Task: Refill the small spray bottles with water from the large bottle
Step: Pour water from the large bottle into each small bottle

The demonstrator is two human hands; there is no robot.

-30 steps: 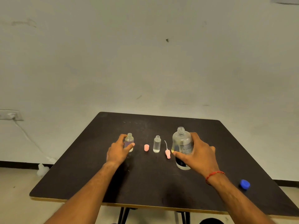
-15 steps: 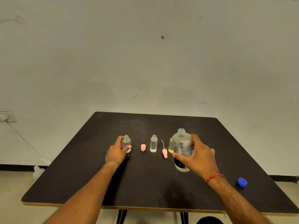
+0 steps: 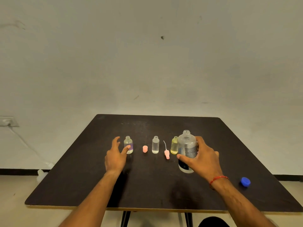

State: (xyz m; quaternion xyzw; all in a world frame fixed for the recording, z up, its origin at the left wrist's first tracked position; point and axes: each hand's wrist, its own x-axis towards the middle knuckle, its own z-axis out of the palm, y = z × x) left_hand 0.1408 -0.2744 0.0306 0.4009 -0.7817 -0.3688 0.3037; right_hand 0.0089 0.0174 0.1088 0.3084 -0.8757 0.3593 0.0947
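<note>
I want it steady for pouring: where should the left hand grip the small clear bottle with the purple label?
Probably round the body of the small clear bottle with the purple label, below its shoulder, from its left, where the open left hand is. It stands upright and uncapped, so a side grip leaves the mouth free.

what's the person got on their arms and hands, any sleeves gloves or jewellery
Both forearms are bare as far as the frame shows: no sleeves and no gloves. The left hand wears nothing visible. The right hand has a thin red thread bracelet round its wrist. No watch or ring can be seen.
</note>
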